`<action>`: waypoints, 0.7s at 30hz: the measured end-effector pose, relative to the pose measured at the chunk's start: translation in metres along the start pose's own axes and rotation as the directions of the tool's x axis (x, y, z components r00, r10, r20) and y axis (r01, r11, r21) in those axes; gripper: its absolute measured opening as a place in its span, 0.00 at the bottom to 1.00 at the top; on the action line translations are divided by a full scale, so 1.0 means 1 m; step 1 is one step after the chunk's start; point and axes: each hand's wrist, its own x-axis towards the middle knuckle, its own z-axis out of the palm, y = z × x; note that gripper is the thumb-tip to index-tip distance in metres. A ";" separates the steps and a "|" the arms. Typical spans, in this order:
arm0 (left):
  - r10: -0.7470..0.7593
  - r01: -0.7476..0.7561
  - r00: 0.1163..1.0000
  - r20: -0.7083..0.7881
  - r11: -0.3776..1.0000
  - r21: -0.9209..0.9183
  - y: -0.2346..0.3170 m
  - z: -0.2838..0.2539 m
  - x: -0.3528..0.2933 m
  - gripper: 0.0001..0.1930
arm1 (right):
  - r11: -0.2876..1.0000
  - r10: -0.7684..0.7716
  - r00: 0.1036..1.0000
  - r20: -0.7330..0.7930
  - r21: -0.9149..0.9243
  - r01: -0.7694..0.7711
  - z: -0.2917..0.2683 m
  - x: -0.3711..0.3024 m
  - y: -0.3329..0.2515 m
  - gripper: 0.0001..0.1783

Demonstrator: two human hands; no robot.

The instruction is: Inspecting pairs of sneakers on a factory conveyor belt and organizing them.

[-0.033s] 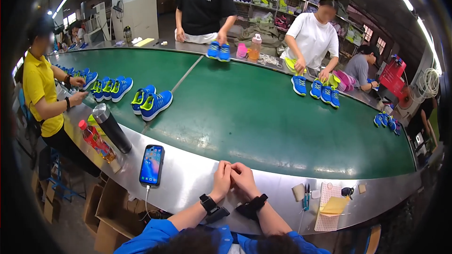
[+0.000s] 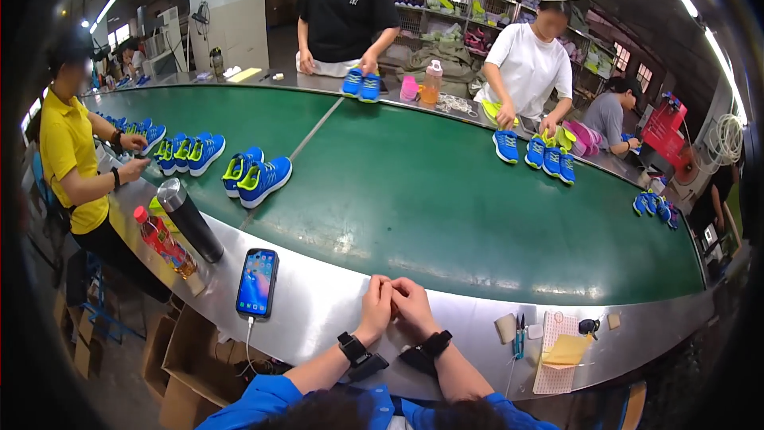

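My left hand [image 2: 376, 308] and my right hand [image 2: 411, 305] meet at the inner edge of the steel ledge [image 2: 318, 291], beside the green conveyor belt [image 2: 414, 215]. Their fingers are curled and pressed against each other. The backs of the hands hide whatever may lie between the fingertips. To the left of them a phone [image 2: 257, 280] lies face up with its screen lit and a white cable plugged in. The closest pair of blue sneakers [image 2: 267, 179] with lime lining sits farther up the belt on the left.
On the left ledge stand a black flask [image 2: 189, 219] and a red-capped drink bottle [image 2: 165, 240]. Teal-handled snips [image 2: 520, 338] and a yellow notepad [image 2: 567, 349] lie at right. Across the belt, a person in black [image 2: 347, 16] and one in white [image 2: 529, 68] handle blue sneakers.
The pair of sneakers held by the person in black has shifted slightly left. My hands have stayed together in nearly the same place.
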 end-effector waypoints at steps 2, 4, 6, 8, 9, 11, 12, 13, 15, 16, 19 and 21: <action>0.027 -0.028 0.999 0.028 0.999 0.029 -0.004 -0.001 0.000 0.09 | 0.995 0.014 1.000 0.021 0.093 -0.016 -0.005 -0.001 0.012 0.09; 0.015 -0.016 0.997 0.071 1.000 0.023 -0.010 -0.002 -0.002 0.07 | 0.980 0.045 0.997 0.059 0.194 -0.055 -0.006 -0.006 0.010 0.09; -0.001 0.000 0.998 0.066 1.000 0.010 -0.011 -0.003 0.002 0.08 | 0.981 0.019 0.998 0.055 0.191 -0.029 -0.004 -0.006 0.006 0.08; -0.076 0.078 0.995 0.059 0.997 -0.025 -0.009 0.000 0.007 0.08 | 0.986 0.026 0.997 0.075 0.163 -0.038 -0.007 -0.008 0.000 0.08; -0.076 0.077 0.995 0.067 0.997 -0.020 -0.005 0.004 0.016 0.08 | 0.985 0.024 0.997 0.068 0.169 -0.035 -0.010 -0.007 -0.001 0.08; -0.140 0.127 0.980 0.139 0.987 0.102 0.001 0.008 0.036 0.08 | 0.986 0.011 1.000 -0.015 0.167 -0.009 -0.008 -0.004 -0.001 0.08; -0.041 0.024 0.990 0.133 0.991 0.131 0.005 0.016 0.046 0.09 | 0.975 -0.024 0.998 -0.056 0.219 0.036 -0.009 0.000 0.000 0.08; -0.038 0.019 0.990 0.136 0.991 0.136 0.005 0.019 0.052 0.09 | 0.974 -0.028 0.998 -0.059 0.224 0.040 -0.008 0.002 0.002 0.08; 0.080 -0.117 0.981 0.174 0.970 0.212 0.008 0.025 0.063 0.08 | 0.919 -0.057 0.990 -0.127 0.382 0.102 -0.010 0.005 0.004 0.09; 0.149 -0.183 0.976 0.157 0.956 0.230 0.014 0.027 0.063 0.08 | 0.910 -0.031 0.988 -0.154 0.405 0.092 -0.011 0.004 0.005 0.08; 0.181 -0.194 0.980 0.080 0.954 0.227 -0.001 0.022 0.065 0.09 | 0.937 -0.033 0.988 -0.152 0.340 0.084 -0.013 -0.006 -0.001 0.08; 0.147 -0.157 0.987 0.062 0.962 0.222 -0.012 0.013 0.065 0.09 | 0.935 -0.015 0.990 -0.137 0.349 0.063 -0.010 -0.011 0.002 0.08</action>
